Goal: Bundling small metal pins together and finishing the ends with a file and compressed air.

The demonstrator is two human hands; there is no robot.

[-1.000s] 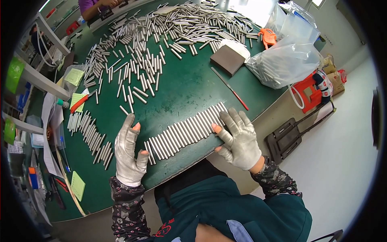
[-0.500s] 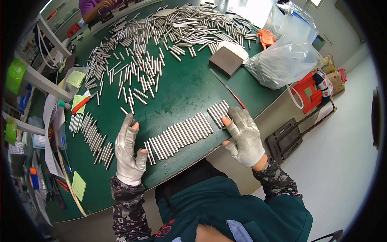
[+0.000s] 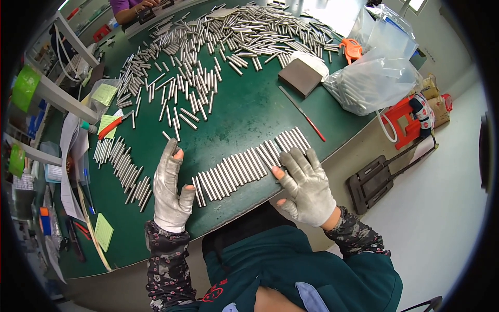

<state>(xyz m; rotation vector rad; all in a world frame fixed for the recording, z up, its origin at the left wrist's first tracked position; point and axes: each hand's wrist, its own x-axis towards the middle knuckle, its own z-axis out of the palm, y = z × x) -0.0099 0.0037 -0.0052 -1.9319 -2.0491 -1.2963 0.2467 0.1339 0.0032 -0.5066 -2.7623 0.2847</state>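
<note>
Nearest the lower edge is the person's dark green top, with patterned sleeves running up to two hands in pale grey gloves whose fingertips are cut away. The left hand [image 3: 170, 192] lies flat and spread on the green table [image 3: 244, 112], grasping nothing, its thumb just beside the near-left end of a tidy row of metal rods [image 3: 249, 164] that are packed side by side. The right hand [image 3: 306, 184] is also loose and spread, palm down, with its fingers resting on the near edge of the row's right half and its thumb hanging off the table edge — it holds nothing either. The row runs slantwise between the two hands, from the left thumb up and away to the right. Left of the left hand a smaller batch of rods [image 3: 122, 169] lies in a rough band, and beyond that, by the table's left rim, are yellow-green notes [image 3: 106, 93] and a red pen [image 3: 110, 127]. Past the row's right end lies a thin tool with a red handle [image 3: 304, 114], then a brown block [image 3: 300, 77] — and beside that a clear bag of rods [image 3: 371, 86]. Farthest off, loose rods [image 3: 218, 52] are scattered across the table's far half, where another person's hands are at the far edge.
</note>
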